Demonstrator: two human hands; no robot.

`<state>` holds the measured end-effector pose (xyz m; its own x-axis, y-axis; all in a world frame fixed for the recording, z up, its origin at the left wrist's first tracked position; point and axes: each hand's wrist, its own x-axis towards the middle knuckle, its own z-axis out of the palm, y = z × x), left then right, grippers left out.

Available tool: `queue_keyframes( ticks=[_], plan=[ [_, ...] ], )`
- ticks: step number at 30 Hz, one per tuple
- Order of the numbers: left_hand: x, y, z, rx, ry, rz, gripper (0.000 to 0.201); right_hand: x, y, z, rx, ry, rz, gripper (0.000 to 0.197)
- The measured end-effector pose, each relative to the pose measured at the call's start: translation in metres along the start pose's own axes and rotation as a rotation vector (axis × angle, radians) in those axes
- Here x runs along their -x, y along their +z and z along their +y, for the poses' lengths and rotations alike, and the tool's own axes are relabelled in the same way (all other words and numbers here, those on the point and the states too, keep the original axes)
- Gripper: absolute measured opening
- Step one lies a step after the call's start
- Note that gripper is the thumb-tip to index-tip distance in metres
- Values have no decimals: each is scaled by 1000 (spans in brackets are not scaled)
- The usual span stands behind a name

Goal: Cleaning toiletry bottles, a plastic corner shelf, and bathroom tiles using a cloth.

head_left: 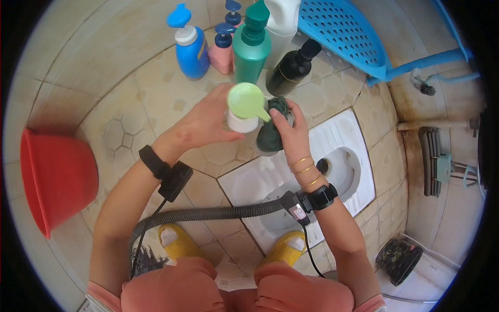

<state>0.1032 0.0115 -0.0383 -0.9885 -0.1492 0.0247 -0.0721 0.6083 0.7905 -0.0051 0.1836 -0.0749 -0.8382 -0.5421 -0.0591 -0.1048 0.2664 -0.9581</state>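
My left hand (202,122) curves round a white pump bottle (243,124), its thumb at the near side and its fingers partly hidden behind. The bottle's broad, light green pump head (246,101) faces up, its spout pointing toward my right hand. Close beside it, my right hand (294,133) is closed on a dark green bottle (270,136). Just beyond my hands stand a green pump bottle (251,49) and a black pump bottle (292,69). Farther left are a blue pump bottle (192,52) and a pink pump bottle (222,55).
A white squat toilet (340,140) is set in the tiled floor below my right hand. A red basin (60,179) leans at the left wall. A blue perforated rack (343,31) stands far right. A grey hose (213,213) crosses before my yellow slippers (179,247). A black basket (399,261) sits right.
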Motion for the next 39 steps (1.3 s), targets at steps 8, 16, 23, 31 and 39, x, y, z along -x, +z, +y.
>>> queue_keyframes(
  ticks=[8, 16, 23, 31, 39],
  plan=[
    [3, 28, 5, 194, -95, 222, 75, 29, 34, -10, -244, 75, 99, 51],
    [4, 29, 5, 160, -138, 250, 76, 18, 50, 20, -228, 235, 147, 51],
    [7, 9, -14, 80, -302, 428, 66, 37, 45, 25, -451, 635, 5, 45],
    [-14, 1, -36, -27, -275, 442, 69, 55, 53, 43, -687, 771, -53, 40],
    [66, 68, -26, -222, -121, 315, 62, 3, -26, 51, -1007, 621, -4, 28]
  ],
)
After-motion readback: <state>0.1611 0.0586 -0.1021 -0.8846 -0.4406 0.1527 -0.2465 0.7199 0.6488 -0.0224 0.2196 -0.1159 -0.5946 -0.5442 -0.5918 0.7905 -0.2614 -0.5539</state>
